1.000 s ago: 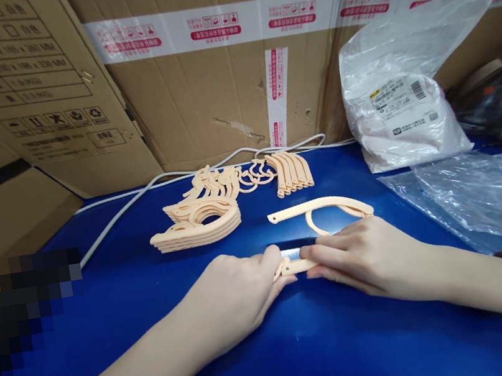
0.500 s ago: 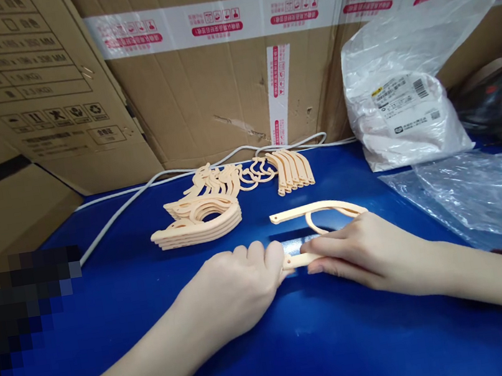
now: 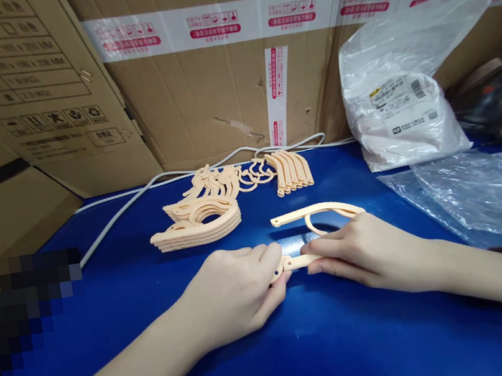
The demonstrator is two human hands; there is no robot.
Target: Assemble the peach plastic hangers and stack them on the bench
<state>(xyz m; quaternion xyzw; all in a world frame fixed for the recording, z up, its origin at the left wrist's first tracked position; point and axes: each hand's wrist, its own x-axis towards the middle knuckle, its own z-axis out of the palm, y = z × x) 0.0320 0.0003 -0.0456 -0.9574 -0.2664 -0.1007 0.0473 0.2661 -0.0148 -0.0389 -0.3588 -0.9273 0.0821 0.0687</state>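
My left hand [image 3: 242, 290] pinches a small cream plastic hanger piece with a hole [image 3: 275, 274], most of it hidden by the fingers. Its end meets the holed tip of a straight hanger arm [image 3: 297, 261], gripped between the thumb and fingers of my right hand [image 3: 355, 254]. Just beyond those fingers, a longer curved hanger arm [image 3: 317, 208] with a loop under it runs back to my right knuckles. Whether this curved part joins the piece in my grip, I cannot tell.
On the blue table [image 3: 260, 375] lie stacked hanger bodies [image 3: 197, 224], a row of curved hanger arms [image 3: 293, 171] and loose hooks [image 3: 256, 173]. A white cable [image 3: 118, 214] runs behind them. Cardboard boxes [image 3: 200, 101], a labelled plastic bag [image 3: 402, 109] and clear film [image 3: 479, 198] stand around.
My left hand has turned and shifted its fingers, so the small holed piece now shows beside the arm's tip. My right hand keeps nearly the same place and grip.
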